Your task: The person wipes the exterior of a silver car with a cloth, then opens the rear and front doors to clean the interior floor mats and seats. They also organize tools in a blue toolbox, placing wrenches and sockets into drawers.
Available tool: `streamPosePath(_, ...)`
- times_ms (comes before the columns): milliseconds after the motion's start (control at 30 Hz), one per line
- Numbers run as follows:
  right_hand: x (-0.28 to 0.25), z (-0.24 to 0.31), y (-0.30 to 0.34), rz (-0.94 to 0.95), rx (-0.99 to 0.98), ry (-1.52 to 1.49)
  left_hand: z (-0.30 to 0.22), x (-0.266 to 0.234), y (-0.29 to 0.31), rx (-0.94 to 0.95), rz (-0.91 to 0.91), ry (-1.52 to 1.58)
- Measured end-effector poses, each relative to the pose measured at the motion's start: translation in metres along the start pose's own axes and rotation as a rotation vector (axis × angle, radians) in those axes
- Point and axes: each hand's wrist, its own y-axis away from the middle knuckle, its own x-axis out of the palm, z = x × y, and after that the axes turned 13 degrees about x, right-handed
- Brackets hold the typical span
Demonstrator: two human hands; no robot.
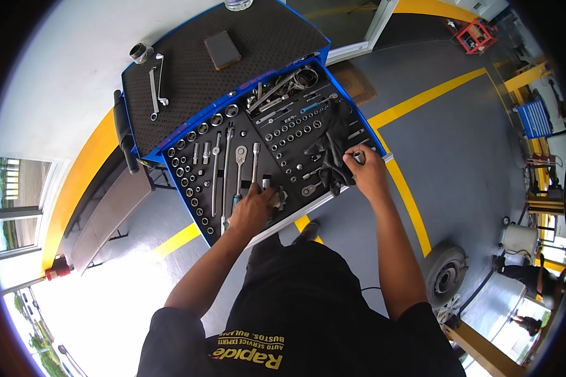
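An open drawer [245, 229] full of sockets and drive tools lies before me. My right hand [369, 171] is raised by its right front corner, pinching a short metal socket [359, 157] between thumb and fingertips. Beside that hand, black gloves [331, 151] lie bunched over some tools. My left hand [251, 210] reaches low into the front of the drawer with its fingers curled; what they grip, if anything, is hidden. An upright socket [266, 181] stands at its fingertips. Close by are a ratchet [240, 157] and a socket extension [255, 162].
The blue tool cabinet's black top [188, 75] carries wrenches [154, 94], a dark flat device [222, 50] and a black round part [138, 51]. A ramp-like board [110, 210] stands left. A wheel [445, 273] lies on the grey floor at right.
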Motion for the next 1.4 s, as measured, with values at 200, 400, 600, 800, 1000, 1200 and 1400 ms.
streamPosePath(200,0.016,-0.004,-0.008,-0.053,0.009,0.174,0.004,0.003,0.002,0.007,-0.051,-0.042)
streamPosePath(400,0.028,0.0,-0.01,0.054,0.147,0.474,0.013,-0.01,-0.002,0.053,0.096,-0.094)
streamPosePath(600,0.027,-0.005,-0.027,0.091,0.155,0.274,0.016,-0.02,-0.002,0.055,0.124,-0.092)
streamPosePath(800,-0.005,-0.005,-0.05,0.117,0.138,-0.283,0.02,-0.005,-0.008,0.047,-0.072,0.05)
streamPosePath(1000,-0.014,0.028,-0.047,0.113,0.066,-0.402,0.023,0.011,-0.04,0.033,-0.307,0.08)
streamPosePath(1200,0.015,0.058,-0.048,-0.026,0.036,-0.414,0.033,0.002,-0.052,0.009,-0.221,0.117)
streamPosePath(1400,0.071,0.079,-0.055,0.053,-0.01,-0.013,0.033,0.002,-0.049,0.034,-0.179,0.074)
